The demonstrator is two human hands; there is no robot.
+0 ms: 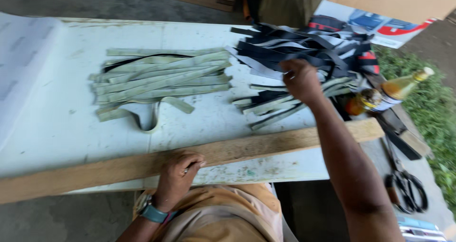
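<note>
The flat cut strips in the left pile (161, 78) are pale green, with one black edge showing among them. The tangled strips in the right heap (304, 45) are black and grey, with touches of red. The tabletop (57, 109) is white, stained with grey-green marks. The long wooden plank (247, 149) is light tan. The wristband (154, 214) is teal. The glass bottle (396, 90) holds amber liquid.

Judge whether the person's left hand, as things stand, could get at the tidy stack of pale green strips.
Probably yes. The left hand rests on the wooden plank at the table's near edge; only bare tabletop lies between it and the pale green strips. Nothing blocks the way.
</note>
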